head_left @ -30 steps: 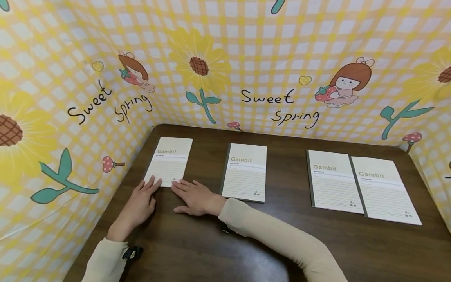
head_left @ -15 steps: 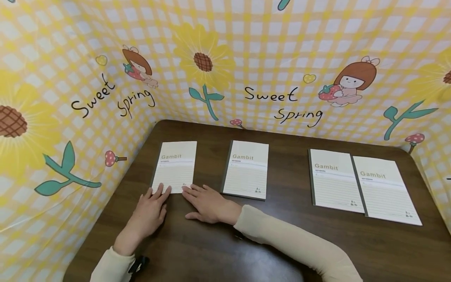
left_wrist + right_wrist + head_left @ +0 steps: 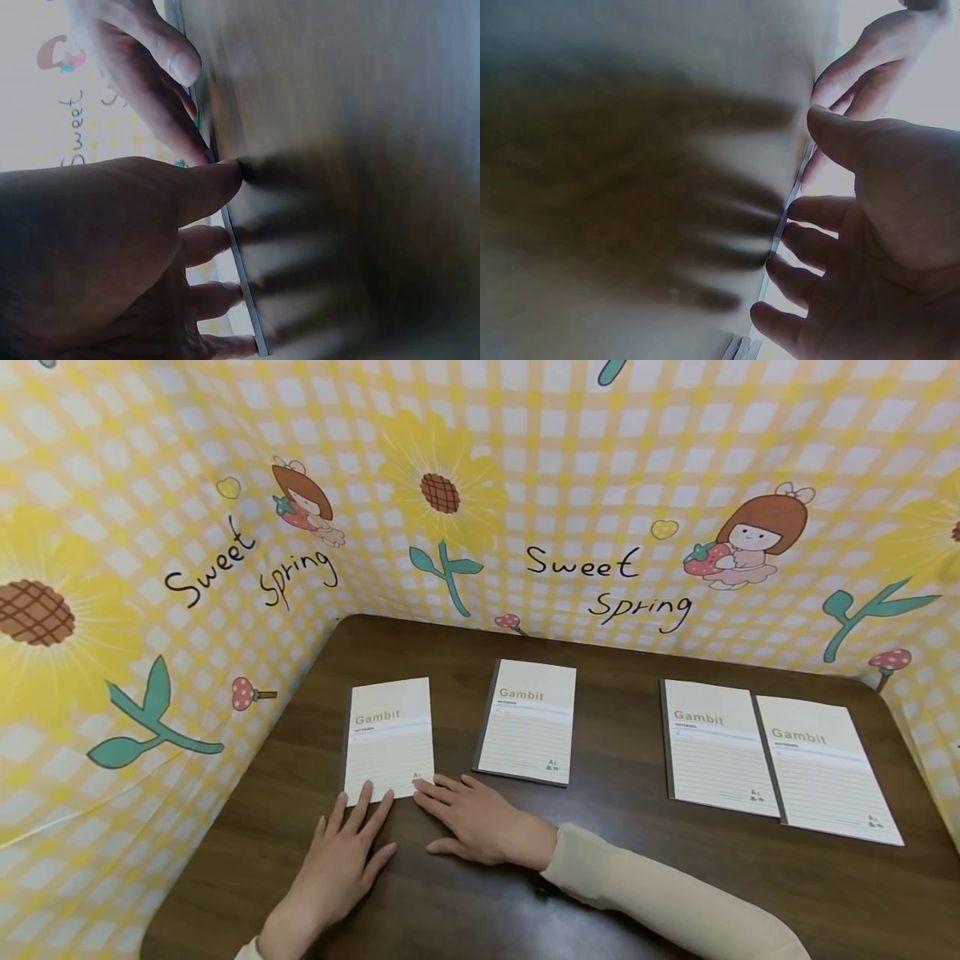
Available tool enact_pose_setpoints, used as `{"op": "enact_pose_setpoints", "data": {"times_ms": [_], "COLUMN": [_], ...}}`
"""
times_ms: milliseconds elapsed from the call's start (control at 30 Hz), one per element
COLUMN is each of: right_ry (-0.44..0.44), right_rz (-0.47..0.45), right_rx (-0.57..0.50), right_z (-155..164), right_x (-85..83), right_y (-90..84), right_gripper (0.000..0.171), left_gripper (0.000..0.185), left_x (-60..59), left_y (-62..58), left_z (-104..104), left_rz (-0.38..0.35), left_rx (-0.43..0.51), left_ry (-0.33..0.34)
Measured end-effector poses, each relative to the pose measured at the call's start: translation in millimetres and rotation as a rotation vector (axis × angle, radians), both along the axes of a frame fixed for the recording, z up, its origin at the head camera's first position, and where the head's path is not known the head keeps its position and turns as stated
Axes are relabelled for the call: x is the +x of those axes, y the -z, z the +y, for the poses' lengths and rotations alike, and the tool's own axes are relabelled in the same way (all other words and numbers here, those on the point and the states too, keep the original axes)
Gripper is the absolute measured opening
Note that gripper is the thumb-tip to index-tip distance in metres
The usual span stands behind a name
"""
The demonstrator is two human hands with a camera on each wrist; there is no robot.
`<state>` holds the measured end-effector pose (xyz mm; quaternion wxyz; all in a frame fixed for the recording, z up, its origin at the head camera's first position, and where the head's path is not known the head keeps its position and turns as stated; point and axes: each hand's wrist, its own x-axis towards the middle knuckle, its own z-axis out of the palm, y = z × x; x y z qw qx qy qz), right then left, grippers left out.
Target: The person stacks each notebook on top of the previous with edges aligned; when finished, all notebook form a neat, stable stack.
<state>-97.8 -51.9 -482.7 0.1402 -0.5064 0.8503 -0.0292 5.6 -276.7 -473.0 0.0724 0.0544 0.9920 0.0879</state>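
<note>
A cream notebook (image 3: 392, 747) marked "Gambit", with a dark spine on its left, lies slightly turned at the left of the table. My left hand (image 3: 341, 864) rests its spread fingertips on the notebook's near edge, toward the left corner. At the near right corner my right hand (image 3: 483, 822) lays its straight fingertips, thumb apart and low on the table. In the left wrist view the left fingers (image 3: 214, 300) line up along the notebook's thin edge (image 3: 244, 289). From the right wrist view, the right fingers (image 3: 802, 244) meet that edge too.
Just right of the hands lies a second matching notebook (image 3: 528, 718). Farther right, two more notebooks are side by side, a left one (image 3: 716, 743) and a right one (image 3: 825, 768). The brown table (image 3: 615, 893) meets a yellow checked cloth (image 3: 585, 485) at the back and left.
Both hands have drawn the left notebook toward the near side and to the right, and it has turned a little. The camera view has shifted slightly; the other notebooks stay in place.
</note>
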Motion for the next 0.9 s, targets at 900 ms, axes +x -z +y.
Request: {"op": "enact_pose_setpoints", "data": {"times_ms": [900], "right_ry": [0.478], "right_rz": [-0.752], "right_rx": [-0.646], "right_z": [6.9], "right_x": [5.2], "right_y": [-4.2], "right_gripper": [0.073], "left_gripper": [0.053], "left_x": [-26.4], "left_y": [0.7], "left_z": [-21.3], "left_rz": [0.271], "left_rx": [0.526], "left_ry": [-0.387]}}
